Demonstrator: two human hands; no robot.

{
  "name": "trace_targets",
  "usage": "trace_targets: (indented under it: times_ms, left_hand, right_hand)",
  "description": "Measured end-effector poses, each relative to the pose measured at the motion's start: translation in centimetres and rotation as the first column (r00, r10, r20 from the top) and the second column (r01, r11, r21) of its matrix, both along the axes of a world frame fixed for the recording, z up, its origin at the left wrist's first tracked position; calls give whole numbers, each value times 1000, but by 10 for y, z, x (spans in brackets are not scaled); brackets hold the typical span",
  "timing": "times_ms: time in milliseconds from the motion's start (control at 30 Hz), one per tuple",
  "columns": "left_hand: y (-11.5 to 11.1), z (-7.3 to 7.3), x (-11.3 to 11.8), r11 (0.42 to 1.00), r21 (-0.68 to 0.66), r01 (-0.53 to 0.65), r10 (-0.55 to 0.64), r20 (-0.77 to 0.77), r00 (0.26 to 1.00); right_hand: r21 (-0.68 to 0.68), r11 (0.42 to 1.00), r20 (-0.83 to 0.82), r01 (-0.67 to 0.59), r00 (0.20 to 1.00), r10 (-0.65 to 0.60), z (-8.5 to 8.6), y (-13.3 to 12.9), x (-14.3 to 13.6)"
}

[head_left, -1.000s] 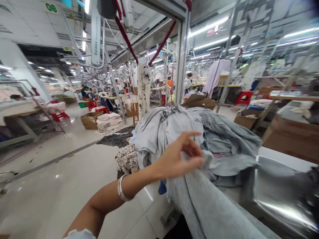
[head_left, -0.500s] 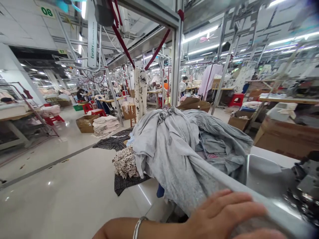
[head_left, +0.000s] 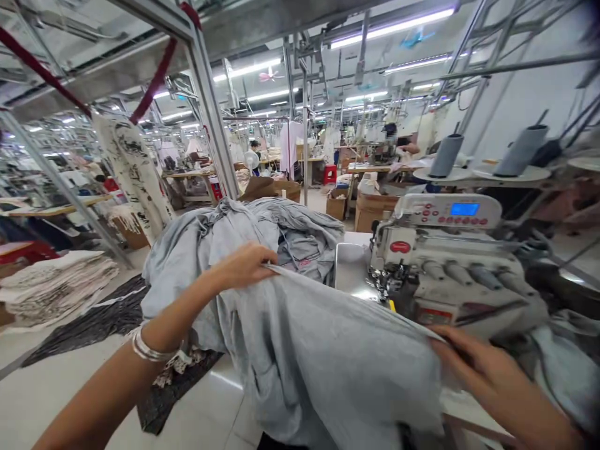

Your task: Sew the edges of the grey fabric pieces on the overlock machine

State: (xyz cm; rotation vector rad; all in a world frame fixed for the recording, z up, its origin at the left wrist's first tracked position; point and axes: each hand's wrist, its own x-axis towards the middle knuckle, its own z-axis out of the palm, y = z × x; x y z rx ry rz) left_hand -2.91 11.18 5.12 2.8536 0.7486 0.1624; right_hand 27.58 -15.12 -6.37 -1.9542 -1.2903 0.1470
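A light grey fabric piece is stretched between my two hands in front of the sewing machine. My left hand, with bangles on its wrist, pinches the top edge near the heap. At the other end of that edge, my right hand grips the cloth between thumb and fingers. Behind my left hand lies a large pile of grey cloth. The white overlock sewing machine, with a lit blue display, stands just beyond the fabric at the right. Its metal plate shows beside the needle area.
Grey thread cones stand above the machine. A patterned garment hangs at the left, near a stack of folded cloth. Dark fabric lies low at the left. Cardboard boxes and other workers are farther back.
The view has swung right, bringing the sewing machine into full sight. My right hand has appeared, and the grey fabric is now drawn out between both hands.
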Motion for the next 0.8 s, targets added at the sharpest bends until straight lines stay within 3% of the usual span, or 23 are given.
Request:
trace_targets:
  times_ms: [100,233,333,433,533,600,633,700,800]
  left_hand:
    - [23,-8,6,981,160,-109,124,-86,989]
    - [39,-38,13,956,229,-182,212,-115,970]
    - [36,-47,15,949,239,-204,233,-102,967]
    - [16,-40,25,956,229,-184,207,-77,975]
    - [-22,-30,51,997,59,57,-64,116,991]
    - [-51,-29,76,933,-117,340,-276,372,886]
    - [-64,-30,89,878,-189,440,-308,481,821]
    - [-84,-36,110,804,-320,501,-228,612,757]
    - [-98,-38,117,752,-500,428,-29,624,781]
  right_hand:
    - [-174,972,-110,-157,984,139,6,23,-1]
    - [-208,976,-58,-63,997,52,16,38,-11]
    - [-151,988,-44,-35,999,29,23,36,-13]
    - [-79,995,-57,-65,997,61,39,35,-16]
    - [-25,986,-52,-164,985,163,65,45,-28]
    - [32,964,-56,-264,963,265,81,55,-38]
    - [68,947,-71,-313,946,318,87,59,-42]
    - [145,921,-138,-360,915,379,91,63,-45]
    - [185,898,-332,-399,835,439,77,52,-42]
